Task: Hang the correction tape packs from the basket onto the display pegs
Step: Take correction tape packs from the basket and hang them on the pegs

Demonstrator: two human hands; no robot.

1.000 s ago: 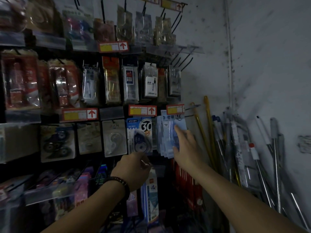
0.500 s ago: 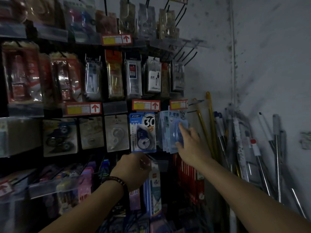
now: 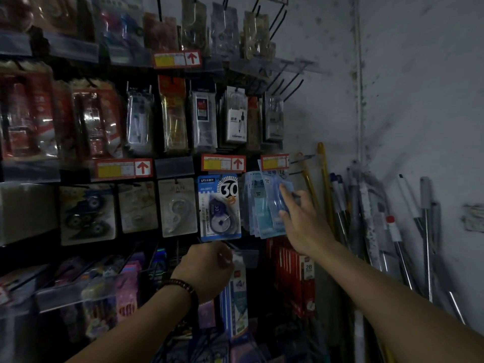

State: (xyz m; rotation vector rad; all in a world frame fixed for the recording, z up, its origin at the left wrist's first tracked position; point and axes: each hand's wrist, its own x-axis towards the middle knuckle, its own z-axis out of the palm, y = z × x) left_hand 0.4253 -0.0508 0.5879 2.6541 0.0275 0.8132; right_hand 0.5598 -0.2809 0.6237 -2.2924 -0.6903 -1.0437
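Observation:
A stack of light blue correction tape packs (image 3: pixel 264 205) hangs on a peg at the right end of the rack's middle row. My right hand (image 3: pixel 301 218) has its fingers on the front pack of that stack, thumb under and fingers on its face. To the left hangs a blue "30" correction tape pack (image 3: pixel 219 206). My left hand (image 3: pixel 207 268), with a bead bracelet on the wrist, is curled just below that pack's bottom edge; what it grips is hidden. No basket is in view.
Hanging stationery packs fill the rack (image 3: pixel 104 121), with red price tags (image 3: pixel 223 163) and bare black pegs (image 3: pixel 290 86) at upper right. Red 2B pencil boxes (image 3: pixel 296 273) sit below. Mop and broom handles (image 3: pixel 366 218) lean against the grey wall on the right.
My right hand has slid a little up and right on the light blue stack. My left hand has stayed curled under the "30" pack. The view shifted slightly down.

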